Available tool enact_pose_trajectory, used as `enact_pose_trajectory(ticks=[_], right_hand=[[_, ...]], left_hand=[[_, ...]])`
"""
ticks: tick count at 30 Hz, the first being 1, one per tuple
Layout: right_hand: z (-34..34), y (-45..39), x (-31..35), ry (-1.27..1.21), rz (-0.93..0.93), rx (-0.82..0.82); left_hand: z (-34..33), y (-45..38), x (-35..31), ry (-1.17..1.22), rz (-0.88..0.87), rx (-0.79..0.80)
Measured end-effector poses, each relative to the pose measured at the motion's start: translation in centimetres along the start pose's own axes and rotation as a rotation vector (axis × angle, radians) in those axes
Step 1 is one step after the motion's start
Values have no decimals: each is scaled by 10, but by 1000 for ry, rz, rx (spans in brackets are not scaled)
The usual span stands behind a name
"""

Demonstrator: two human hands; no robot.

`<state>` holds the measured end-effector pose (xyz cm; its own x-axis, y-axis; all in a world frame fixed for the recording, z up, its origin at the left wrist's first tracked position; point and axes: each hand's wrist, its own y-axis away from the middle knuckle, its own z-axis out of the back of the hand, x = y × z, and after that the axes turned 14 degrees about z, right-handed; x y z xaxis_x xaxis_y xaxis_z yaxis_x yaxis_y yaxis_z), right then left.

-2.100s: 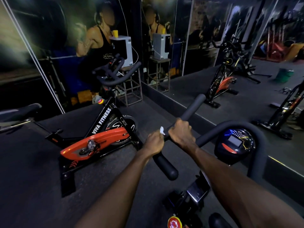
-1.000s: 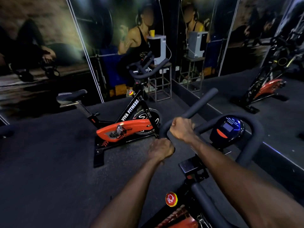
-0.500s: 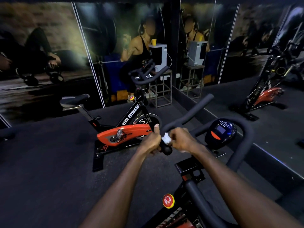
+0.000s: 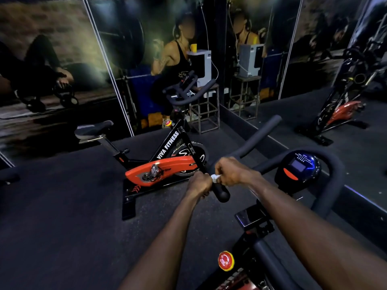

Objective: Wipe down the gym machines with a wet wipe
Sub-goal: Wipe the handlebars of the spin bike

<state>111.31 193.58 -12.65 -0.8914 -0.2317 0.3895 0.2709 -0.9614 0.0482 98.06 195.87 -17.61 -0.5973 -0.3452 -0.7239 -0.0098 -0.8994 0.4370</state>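
Observation:
The near spin bike's black handlebar (image 4: 258,136) runs up and to the right from its rounded end at centre. My right hand (image 4: 231,172) grips this bar just above the end. My left hand (image 4: 199,184) is curled into a fist against the bar's left side, touching the right hand. A small white wet wipe (image 4: 215,177) shows bunched between the two hands, and most of it is hidden. The bike's console (image 4: 298,167) with a blue-lit screen sits to the right, inside the curved bar loop (image 4: 333,181).
A second orange and black VIVA FITNESS spin bike (image 4: 165,162) stands on the dark floor to the left. Behind it a white appliance sits on a metal stand (image 4: 206,109) against the wall mural. Mirrors on the right reflect more bikes. A red knob (image 4: 225,261) is low on my bike.
My left hand slid down the bar to its end, then came off to the side as a fist. The right hand kept its grip. The view shifted left and closer.

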Motion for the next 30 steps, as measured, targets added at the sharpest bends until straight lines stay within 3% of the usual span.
enact_pose_trajectory(ticks=[4, 8, 12, 21, 24, 30], right_hand=[[6, -16, 4, -50, -18, 214], [2, -35, 2, -15, -105, 43], [2, -51, -8, -28, -127, 93], [0, -57, -19, 207, -242, -156], [24, -56, -33, 196, -353, -340], [78, -29, -88, 337, -595, -444]], left_hand=[[5, -19, -8, -56, -28, 2], [3, -41, -15, -58, -36, 7], [3, -62, -22, -32, -53, 11], [-27, -92, -59, -6, -103, 42], [-30, -81, -76, -42, -150, 57], [-44, -87, -97, -161, -189, 43]])
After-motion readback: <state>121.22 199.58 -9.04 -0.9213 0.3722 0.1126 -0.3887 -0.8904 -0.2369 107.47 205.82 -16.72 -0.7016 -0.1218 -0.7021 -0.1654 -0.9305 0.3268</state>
